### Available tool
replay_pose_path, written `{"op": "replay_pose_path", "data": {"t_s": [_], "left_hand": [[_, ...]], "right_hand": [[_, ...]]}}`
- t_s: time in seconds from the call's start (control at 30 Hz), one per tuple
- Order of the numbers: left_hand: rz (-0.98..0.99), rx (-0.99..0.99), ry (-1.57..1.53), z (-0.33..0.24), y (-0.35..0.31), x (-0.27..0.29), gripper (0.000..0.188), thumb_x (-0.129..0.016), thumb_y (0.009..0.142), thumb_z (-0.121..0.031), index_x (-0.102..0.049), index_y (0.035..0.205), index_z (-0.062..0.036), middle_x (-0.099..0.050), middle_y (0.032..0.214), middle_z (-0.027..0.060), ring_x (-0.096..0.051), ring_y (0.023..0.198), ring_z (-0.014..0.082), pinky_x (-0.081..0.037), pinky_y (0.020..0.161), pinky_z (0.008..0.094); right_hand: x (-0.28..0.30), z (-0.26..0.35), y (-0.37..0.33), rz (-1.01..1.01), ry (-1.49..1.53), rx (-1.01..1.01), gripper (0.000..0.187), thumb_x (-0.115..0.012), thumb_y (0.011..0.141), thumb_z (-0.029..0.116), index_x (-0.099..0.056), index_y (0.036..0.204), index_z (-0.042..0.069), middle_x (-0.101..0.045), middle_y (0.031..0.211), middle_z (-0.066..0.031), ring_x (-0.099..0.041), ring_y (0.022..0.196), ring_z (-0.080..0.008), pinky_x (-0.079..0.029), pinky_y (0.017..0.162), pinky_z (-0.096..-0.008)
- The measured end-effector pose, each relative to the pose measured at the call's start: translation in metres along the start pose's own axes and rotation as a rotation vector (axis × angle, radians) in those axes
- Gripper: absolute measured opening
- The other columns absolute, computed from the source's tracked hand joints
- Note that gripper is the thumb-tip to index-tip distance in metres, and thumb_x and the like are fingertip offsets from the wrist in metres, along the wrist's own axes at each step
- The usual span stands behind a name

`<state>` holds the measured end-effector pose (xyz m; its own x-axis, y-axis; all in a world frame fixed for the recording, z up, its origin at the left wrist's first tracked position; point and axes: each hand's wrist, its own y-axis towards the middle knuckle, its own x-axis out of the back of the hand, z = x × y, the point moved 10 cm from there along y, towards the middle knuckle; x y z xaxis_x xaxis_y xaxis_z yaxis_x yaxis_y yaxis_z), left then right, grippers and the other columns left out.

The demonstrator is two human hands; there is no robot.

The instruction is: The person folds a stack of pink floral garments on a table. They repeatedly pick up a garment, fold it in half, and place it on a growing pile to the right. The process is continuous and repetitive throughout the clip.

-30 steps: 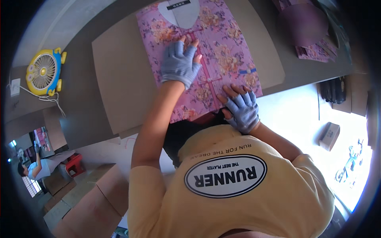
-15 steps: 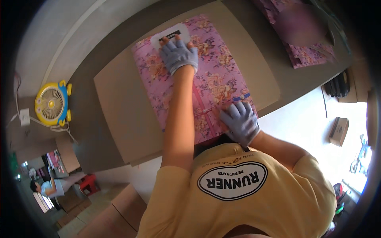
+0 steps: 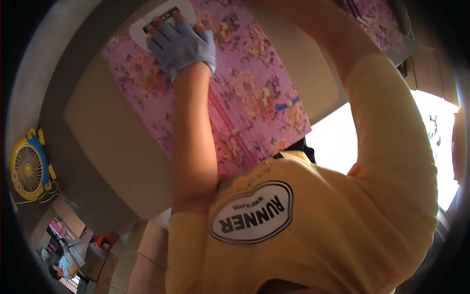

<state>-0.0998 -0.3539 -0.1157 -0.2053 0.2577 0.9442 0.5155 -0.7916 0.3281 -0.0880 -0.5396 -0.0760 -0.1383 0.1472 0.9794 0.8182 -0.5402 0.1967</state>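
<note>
My left hand, in a pale grey-blue fingerless glove, lies flat with its fingers spread. It rests on a flat pink floral panel, its fingertips over a white rounded patch that bears a dark rectangle. The panel has printed flowers, a darker pink band along its middle and a small blue strap near its right edge. My right forearm stretches across the far right toward the top edge. The right hand itself lies outside the picture, so what it touches is hidden.
Under the panel is a brown cardboard sheet on a dark table. More pink floral pieces lie at the far right. A yellow-and-blue fan with a cable stands at the left. Beyond are a red stool and a seated person.
My right hand has left the panel's near right corner, its arm now reaching up and right out of view. My left hand stays at the white patch. The whole view has shifted.
</note>
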Motion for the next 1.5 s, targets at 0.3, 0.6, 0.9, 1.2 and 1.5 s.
{"op": "replay_pose_path", "data": {"t_s": [0.3, 0.6, 0.9, 1.2, 1.5], "left_hand": [[0.042, 0.037, 0.026, 0.013, 0.011, -0.018, 0.067, -0.028, 0.091, -0.055, -0.029, 0.147, -0.0193, -0.02, 0.153, 0.0202, -0.016, 0.142, 0.0383, -0.012, 0.115, 0.0468], [0.16, 0.059, -0.06, 0.006, 0.011, -0.009, 0.064, -0.027, 0.092, -0.049, -0.029, 0.148, -0.0189, -0.02, 0.154, 0.0207, -0.015, 0.143, 0.0372, -0.01, 0.115, 0.0471], [0.098, 0.119, -0.192, -0.025, -0.027, 0.03, 0.059, -0.036, 0.092, -0.043, -0.038, 0.143, -0.0128, -0.028, 0.149, 0.0232, -0.02, 0.139, 0.0441, -0.014, 0.11, 0.061], [0.236, 0.021, -0.238, -0.069, -0.033, 0.026, 0.061, -0.039, 0.093, -0.041, -0.034, 0.143, -0.0065, -0.031, 0.148, 0.0193, -0.025, 0.137, 0.0405, -0.013, 0.11, 0.0625], [0.022, 0.145, -0.682, -0.095, -0.024, -0.017, 0.04, -0.036, 0.097, -0.026, -0.049, 0.131, -0.0081, -0.047, 0.137, 0.0098, -0.039, 0.129, 0.0278, -0.03, 0.106, 0.0434]], "right_hand": [[0.042, 0.037, -0.108, -0.271, 0.334, 0.21, 0.028, -0.054, 0.085, 0.032, -0.061, 0.1, 0.008, -0.06, 0.104, -0.0139, -0.058, 0.099, -0.0333, -0.048, 0.084, -0.0447], [0.063, 0.087, -0.392, 0.066, 0.113, 0.228, 0.064, -0.057, 0.082, 0.044, -0.044, 0.137, 0.015, -0.036, 0.147, -0.0108, -0.031, 0.138, -0.0286, -0.026, 0.112, -0.0474], [0.088, 0.081, -0.34, 0.393, 0.343, 0.185, 0.035, -0.06, 0.08, 0.028, -0.064, 0.113, 0.016, -0.064, 0.105, -0.0102, -0.062, 0.098, -0.0276, -0.051, 0.083, -0.0381], [0.048, 0.237, 0.005, -0.121, 0.253, 0.506, 0.045, -0.053, 0.089, 0.038, -0.054, 0.124, 0.011, -0.055, 0.125, -0.0145, -0.052, 0.116, -0.0329, -0.042, 0.097, -0.0427], [-0.006, 0.298, 0.04, -0.182, 0.21, 0.635, 0.064, -0.044, 0.09, 0.048, -0.038, 0.139, 0.008, -0.041, 0.141, -0.0193, -0.04, 0.129, -0.0344, -0.03, 0.109, -0.0457]]}}
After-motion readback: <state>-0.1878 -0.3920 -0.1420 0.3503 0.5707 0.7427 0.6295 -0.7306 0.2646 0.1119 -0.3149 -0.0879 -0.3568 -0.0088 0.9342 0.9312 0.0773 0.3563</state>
